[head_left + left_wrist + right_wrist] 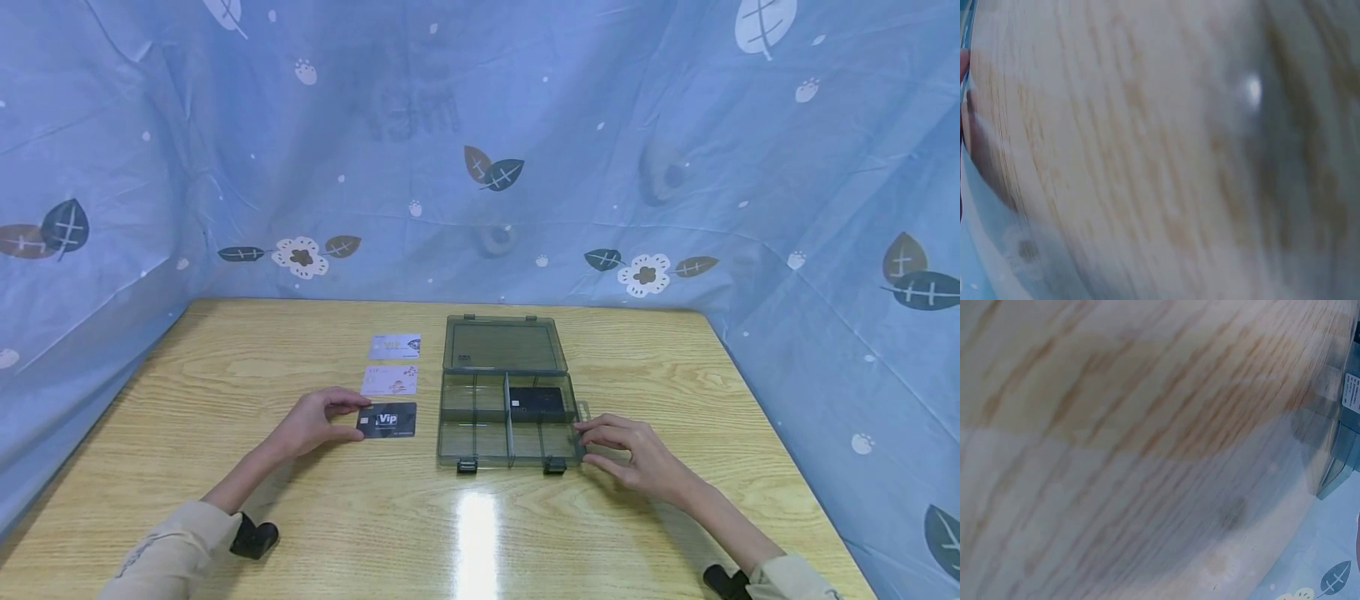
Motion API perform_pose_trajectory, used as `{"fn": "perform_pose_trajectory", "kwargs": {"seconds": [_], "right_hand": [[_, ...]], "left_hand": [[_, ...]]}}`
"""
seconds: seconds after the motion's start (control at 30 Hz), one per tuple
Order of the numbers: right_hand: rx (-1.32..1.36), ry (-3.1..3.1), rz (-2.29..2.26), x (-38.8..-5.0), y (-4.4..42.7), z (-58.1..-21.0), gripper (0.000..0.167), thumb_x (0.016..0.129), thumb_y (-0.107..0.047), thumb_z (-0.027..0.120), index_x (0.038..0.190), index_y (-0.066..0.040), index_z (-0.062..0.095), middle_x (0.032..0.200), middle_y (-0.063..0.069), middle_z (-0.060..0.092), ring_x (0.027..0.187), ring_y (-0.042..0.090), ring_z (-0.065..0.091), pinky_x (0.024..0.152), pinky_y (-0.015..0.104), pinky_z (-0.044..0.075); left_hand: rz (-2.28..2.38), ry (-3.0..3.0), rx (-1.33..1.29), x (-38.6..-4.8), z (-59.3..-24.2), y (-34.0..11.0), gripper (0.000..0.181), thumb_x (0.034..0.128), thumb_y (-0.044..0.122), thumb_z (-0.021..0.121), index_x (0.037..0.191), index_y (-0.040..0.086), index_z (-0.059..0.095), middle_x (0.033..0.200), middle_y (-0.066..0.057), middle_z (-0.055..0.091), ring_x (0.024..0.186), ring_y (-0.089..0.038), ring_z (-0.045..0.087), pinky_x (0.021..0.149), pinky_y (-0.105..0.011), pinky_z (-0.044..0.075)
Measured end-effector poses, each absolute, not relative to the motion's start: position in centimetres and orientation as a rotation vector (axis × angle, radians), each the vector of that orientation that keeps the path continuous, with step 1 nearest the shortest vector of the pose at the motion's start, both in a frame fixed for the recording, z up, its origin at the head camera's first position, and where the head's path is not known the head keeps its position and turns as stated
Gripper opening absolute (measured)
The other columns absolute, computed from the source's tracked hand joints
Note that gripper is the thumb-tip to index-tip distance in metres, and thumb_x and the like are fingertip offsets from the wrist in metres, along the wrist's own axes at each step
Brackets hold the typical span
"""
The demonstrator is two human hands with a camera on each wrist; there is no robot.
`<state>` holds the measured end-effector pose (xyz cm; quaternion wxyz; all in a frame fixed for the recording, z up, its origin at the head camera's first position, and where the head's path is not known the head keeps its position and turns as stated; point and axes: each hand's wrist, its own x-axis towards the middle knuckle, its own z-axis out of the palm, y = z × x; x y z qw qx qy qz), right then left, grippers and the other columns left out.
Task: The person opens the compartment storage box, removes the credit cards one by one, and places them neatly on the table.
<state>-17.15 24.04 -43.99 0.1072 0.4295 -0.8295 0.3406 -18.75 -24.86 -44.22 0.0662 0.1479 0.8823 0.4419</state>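
A black card marked "Vip" point(387, 421) lies flat on the table. My left hand point(318, 423) pinches its left end, with the fingers at the upper corner and the thumb at the lower one. To the right stands a dark see-through plastic box point(476, 460) with its lid point(505, 347) folded back and dividers inside. Another black card point(536, 403) lies in its upper right compartment. My right hand point(628, 450) rests against the box's right side, fingers loosely bent. In the left wrist view only a sliver of hand shows; the right wrist view catches the box's edge.
Above the black card lie a pink card point(390, 380) and a silver-white VIP card point(395, 347), in a column left of the box. Two latches stick out at the box's front edge. A blue patterned cloth point(480, 192) surrounds the wooden table point(360, 517) at the back and sides.
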Motion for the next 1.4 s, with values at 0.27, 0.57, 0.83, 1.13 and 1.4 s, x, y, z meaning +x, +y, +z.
{"fn": "perform_pose_trajectory", "kwargs": {"seconds": [0.27, 0.57, 0.83, 1.13, 1.4], "right_hand": [[1.243, -2.475, 1.006, -17.1, 24.0, -44.0, 0.021, 0.076, 0.0, 0.078, 0.094, -0.011, 0.072, 0.108, 0.009, 0.068, 0.096, 0.021, 0.066, 0.078, 0.023, 0.053], [1.263, -2.448, 1.009, -17.2, 24.0, -43.9, 0.024, 0.074, 0.001, 0.079, 0.094, -0.01, 0.072, 0.108, 0.01, 0.069, 0.096, 0.02, 0.067, 0.079, 0.018, 0.051], [1.296, -2.378, 1.012, -17.2, 23.8, -43.8, 0.027, 0.073, 0.004, 0.078, 0.095, -0.01, 0.071, 0.106, 0.011, 0.068, 0.091, 0.023, 0.067, 0.079, 0.017, 0.05], [1.269, -2.438, 1.012, -17.1, 24.1, -44.0, 0.022, 0.075, 0.0, 0.078, 0.094, -0.009, 0.072, 0.108, 0.01, 0.068, 0.095, 0.021, 0.066, 0.083, 0.015, 0.049], [1.275, -2.442, 0.989, -17.2, 24.1, -44.0, 0.02, 0.077, -0.002, 0.078, 0.095, -0.01, 0.072, 0.108, 0.008, 0.068, 0.097, 0.019, 0.066, 0.085, 0.016, 0.048]], "left_hand": [[1.338, 2.668, 0.428, -18.8, -44.5, -25.0, 0.046, 0.0707, 0.009, 0.084, 0.111, -0.004, 0.067, 0.117, -0.023, 0.06, 0.108, -0.036, 0.061, 0.09, -0.031, 0.051], [1.395, 2.661, 0.368, -18.5, -44.4, -25.2, 0.046, 0.0729, 0.01, 0.083, 0.115, -0.001, 0.067, 0.119, -0.02, 0.062, 0.11, -0.034, 0.061, 0.091, -0.032, 0.05], [1.64, 2.58, 0.358, -17.8, -43.5, -23.9, 0.04, 0.0864, 0.01, 0.071, 0.122, -0.005, 0.062, 0.121, -0.022, 0.063, 0.108, -0.035, 0.062, 0.086, -0.022, 0.051], [1.725, 2.551, 0.297, -17.6, -42.1, -20.4, 0.041, 0.0876, 0.017, 0.071, 0.125, 0.001, 0.063, 0.121, -0.015, 0.065, 0.106, -0.025, 0.065, 0.084, -0.018, 0.049], [1.768, 2.472, 0.349, -17.6, -41.1, -17.6, 0.036, 0.0867, 0.009, 0.071, 0.121, -0.003, 0.064, 0.119, -0.019, 0.064, 0.103, -0.025, 0.066, 0.083, -0.022, 0.052]]}}
